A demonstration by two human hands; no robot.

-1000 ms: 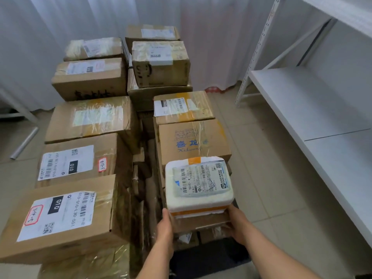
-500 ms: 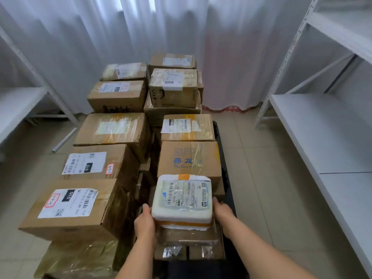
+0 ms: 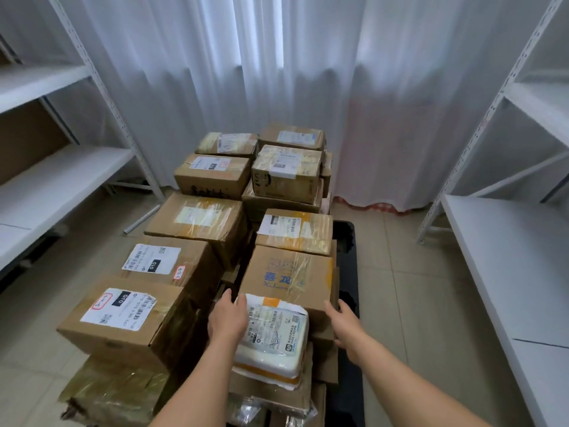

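A white foam box (image 3: 277, 337) with a shipping label and orange tape sits at the near end of a stack of parcels. Just behind it stands a brown cardboard box with blue print (image 3: 289, 274). My left hand (image 3: 228, 317) lies over the foam box's left edge, fingers straight, with the fingertips at the near left corner of the blue-printed box. My right hand (image 3: 341, 322) reaches with straight fingers along the right side of that box. Neither hand is curled round anything.
Several taped cardboard parcels (image 3: 197, 223) are stacked in two rows on a black cart (image 3: 346, 241). White metal shelving stands on the left (image 3: 61, 180) and on the right (image 3: 505, 241). A white curtain (image 3: 277, 72) hangs behind. Tiled floor lies on both sides.
Both hands have left the sides of the white foam box and moved forward to the blue-printed box behind it. The view has lifted, so more curtain and shelving shows.
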